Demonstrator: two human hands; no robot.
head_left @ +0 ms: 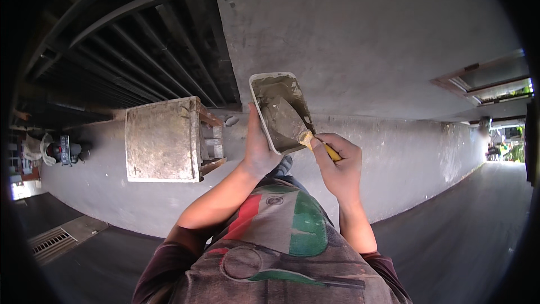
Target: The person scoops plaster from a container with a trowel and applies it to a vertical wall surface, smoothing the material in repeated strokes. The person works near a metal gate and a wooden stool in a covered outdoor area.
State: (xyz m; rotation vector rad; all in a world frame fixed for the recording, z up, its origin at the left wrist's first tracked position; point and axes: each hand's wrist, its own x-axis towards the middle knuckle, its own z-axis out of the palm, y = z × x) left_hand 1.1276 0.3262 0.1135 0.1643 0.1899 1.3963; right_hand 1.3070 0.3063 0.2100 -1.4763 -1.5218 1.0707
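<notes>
In front of my chest, my left hand [260,145] grips a white rectangular tub [254,91] from its left side and underneath. Wet grey mortar [275,90] coats the inside of the tub. My right hand [344,164] is closed round the yellow handle of a putty knife [333,153], at the tub's near right corner. Its broad blade reaches into the tub and is smeared with mortar, so its edge is hard to make out.
A spattered wooden stool or low table [163,141] stands to my left. Dark metal railings [163,50] rise behind it, beside a grey plastered wall [365,34]. A framed window [489,81] is at the right. A floor grate [53,246] lies at the lower left.
</notes>
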